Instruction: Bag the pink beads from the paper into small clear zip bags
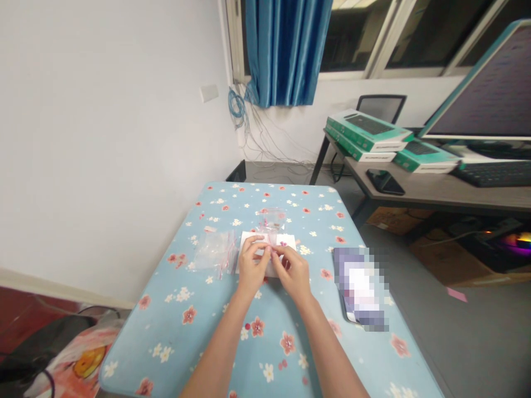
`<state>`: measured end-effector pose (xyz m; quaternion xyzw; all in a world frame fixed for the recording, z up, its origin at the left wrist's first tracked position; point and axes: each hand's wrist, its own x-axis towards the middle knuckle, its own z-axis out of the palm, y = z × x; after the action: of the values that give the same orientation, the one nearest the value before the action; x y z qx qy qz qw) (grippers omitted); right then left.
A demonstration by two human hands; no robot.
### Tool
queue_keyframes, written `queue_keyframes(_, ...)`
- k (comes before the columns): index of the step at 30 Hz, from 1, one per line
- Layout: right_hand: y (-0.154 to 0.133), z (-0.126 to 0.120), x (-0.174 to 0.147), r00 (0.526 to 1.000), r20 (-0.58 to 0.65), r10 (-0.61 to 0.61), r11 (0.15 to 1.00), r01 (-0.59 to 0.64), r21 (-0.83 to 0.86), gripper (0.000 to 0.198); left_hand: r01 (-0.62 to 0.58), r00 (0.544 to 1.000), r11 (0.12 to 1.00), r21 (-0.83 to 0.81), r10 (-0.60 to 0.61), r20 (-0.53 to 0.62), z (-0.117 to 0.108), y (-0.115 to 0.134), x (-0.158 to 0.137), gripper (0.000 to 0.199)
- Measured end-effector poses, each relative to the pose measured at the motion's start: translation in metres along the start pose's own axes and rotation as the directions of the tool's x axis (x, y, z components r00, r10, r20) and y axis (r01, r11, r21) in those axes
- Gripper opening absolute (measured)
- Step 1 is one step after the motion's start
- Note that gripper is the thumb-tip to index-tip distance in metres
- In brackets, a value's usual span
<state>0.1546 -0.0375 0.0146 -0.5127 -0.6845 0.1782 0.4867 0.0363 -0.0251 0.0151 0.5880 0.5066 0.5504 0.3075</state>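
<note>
Over a white card [248, 239] on the table, my left hand [254, 262] and my right hand [293, 271] meet at the fingertips. Both pinch at the same spot, thumbs and index fingers together; whatever is between them is too small to make out. Just beyond the fingertips lies a small clear zip bag [274, 216] with tiny pinkish and dark bits in it. A few small red-pink pieces [284, 244] show on the card near my right hand. To the left of my left hand, a larger clear zip bag [213, 251] with a red seal strip lies flat.
The table [166, 309] has a blue flowered cover. A phone-like device [360, 287], its screen blurred out, lies at the right edge. On a desk [435, 190] at the right are green keyboard boxes [365, 132], a dark phone [385, 181] and a monitor [485, 88]. A wall [103, 138] borders the left.
</note>
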Motion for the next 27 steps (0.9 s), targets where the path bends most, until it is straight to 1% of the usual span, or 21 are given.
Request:
queue_keyframes(5,0.0022,0.0002,0.0000,1.000,-0.029,-0.010,0.999,0.009,-0.037,0.017,-0.080,0.995,0.995,0.059,0.077,0.066,-0.0007,0.0028,-0.0017,0.010)
queue_keyframes(8,0.0024,0.0003,-0.0005,0.998,-0.058,-0.014,0.996,0.008,-0.091,0.016,-0.127,0.988,0.986,0.107,0.116,0.098,-0.0008,0.0031,-0.0027,0.010)
queue_keyframes(11,0.0017,0.0008,-0.0012,0.995,-0.097,-0.023,0.987,0.007,-0.161,0.016,-0.139,0.988,0.980,0.142,0.127,0.088,-0.0009,0.0031,-0.0031,0.010)
queue_keyframes(14,0.0012,0.0016,-0.0017,0.994,-0.104,-0.034,0.978,0.012,-0.209,0.017,-0.140,0.988,0.981,0.136,0.131,0.076,-0.0012,0.0033,-0.0026,0.010)
queue_keyframes(19,0.0040,0.0031,-0.0023,0.995,-0.098,-0.030,0.971,0.005,-0.240,0.017,-0.134,0.990,0.984,0.121,0.129,0.049,-0.0009,0.0019,-0.0019,0.009)
queue_keyframes(22,0.0062,0.0037,-0.0028,0.992,-0.126,-0.026,0.967,-0.007,-0.255,0.015,-0.156,0.988,0.977,0.146,0.154,0.022,0.0003,0.0009,-0.0030,0.008)
queue_keyframes(25,0.0070,0.0039,-0.0028,0.986,-0.165,-0.017,0.966,-0.026,-0.257,0.013,-0.181,0.983,0.969,0.171,0.179,0.027,0.0017,0.0011,-0.0047,0.008)
queue_keyframes(27,0.0070,0.0036,-0.0024,0.982,-0.190,-0.012,0.964,-0.039,-0.263,0.013,-0.175,0.985,0.970,0.170,0.172,0.032,0.0022,0.0018,-0.0053,0.008)
